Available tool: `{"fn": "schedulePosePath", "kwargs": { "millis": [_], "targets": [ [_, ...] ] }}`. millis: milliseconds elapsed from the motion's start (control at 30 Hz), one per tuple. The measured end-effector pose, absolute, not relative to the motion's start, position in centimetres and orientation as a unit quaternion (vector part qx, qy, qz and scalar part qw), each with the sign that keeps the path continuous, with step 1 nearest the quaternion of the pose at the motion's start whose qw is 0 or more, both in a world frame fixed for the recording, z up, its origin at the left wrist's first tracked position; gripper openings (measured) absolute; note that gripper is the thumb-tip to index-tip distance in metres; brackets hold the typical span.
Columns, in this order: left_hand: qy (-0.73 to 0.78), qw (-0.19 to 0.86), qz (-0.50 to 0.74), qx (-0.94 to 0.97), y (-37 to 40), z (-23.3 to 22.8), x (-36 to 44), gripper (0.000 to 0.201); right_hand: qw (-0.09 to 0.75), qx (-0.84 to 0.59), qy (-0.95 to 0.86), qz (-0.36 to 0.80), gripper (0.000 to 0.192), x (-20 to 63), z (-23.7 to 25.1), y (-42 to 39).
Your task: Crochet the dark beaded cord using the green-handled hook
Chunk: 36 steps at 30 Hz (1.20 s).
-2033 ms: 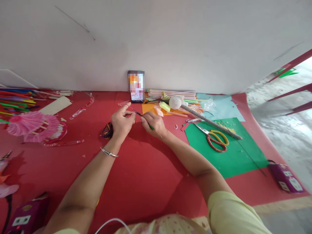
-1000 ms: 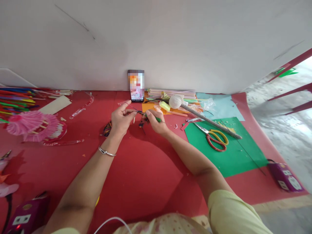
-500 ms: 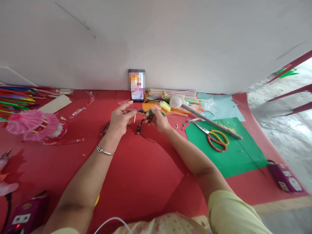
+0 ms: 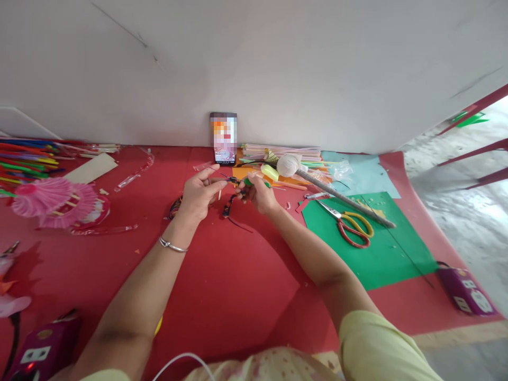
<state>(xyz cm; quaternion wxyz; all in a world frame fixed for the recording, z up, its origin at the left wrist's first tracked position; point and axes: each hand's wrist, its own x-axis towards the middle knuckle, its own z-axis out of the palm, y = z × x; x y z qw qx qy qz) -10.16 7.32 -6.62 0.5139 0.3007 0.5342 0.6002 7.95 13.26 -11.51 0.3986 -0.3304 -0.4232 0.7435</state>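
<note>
Red mat (image 4: 222, 286) against a white wall (image 4: 278, 63) is where we're sitting and working, with craft bits all over it. Our left hand (image 4: 197, 194) is pinching one end of a thin dark wire (image 4: 227, 180) between thumb and fingertips, and our right hand (image 4: 259, 193) is gripping the other end, where a green piece (image 4: 254, 182) is sticking out past the knuckles. A multicoloured twisted strand (image 4: 227, 205) is dangling from the wire between the two hands, just above the mat.

Moving outward, a little coil (image 4: 175, 207) of the same coloured stuff is lying just left of our left wrist. A phone (image 4: 223, 137) is leaning on the wall right behind the hands. Scissors (image 4: 349, 225) are lying on a green sheet (image 4: 377, 248) to the right, with a long stick (image 4: 337, 196) across its top corner. Pink fans (image 4: 59, 203) and straws (image 4: 27, 159) are sitting off to the left.

Our worry: the wire looks really thin, so if either pinch is slackening even a bit the strand could be sliding off or untwisting. Pulling the hands apart too hard could be kinking it too.
</note>
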Motion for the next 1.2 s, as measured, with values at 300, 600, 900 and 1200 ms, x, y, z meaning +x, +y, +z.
{"fn": "schedulePosePath", "kwargs": {
  "millis": [300, 600, 900, 1200],
  "targets": [
    [0.544, 0.499, 0.599, 0.310, 7.3, -7.0, -10.4, 0.078, 0.383, -0.329, -0.447, 0.739, 0.055, 8.2, -11.6, 13.3],
    [0.558, 0.431, 0.608, 0.365, 7.7, -7.6, -10.5, 0.075, 0.394, -0.336, -0.486, 0.704, 0.060, 8.3, -11.4, 13.2],
    [0.568, 0.394, 0.614, 0.381, 7.7, -8.1, -10.6, 0.070, 0.408, -0.342, -0.561, 0.635, 0.064, 8.5, -11.3, 12.8],
    [0.570, 0.387, 0.621, 0.375, 7.8, -8.3, -10.4, 0.061, 0.411, -0.357, -0.551, 0.633, 0.059, 8.3, -11.1, 12.7]
  ]
}}
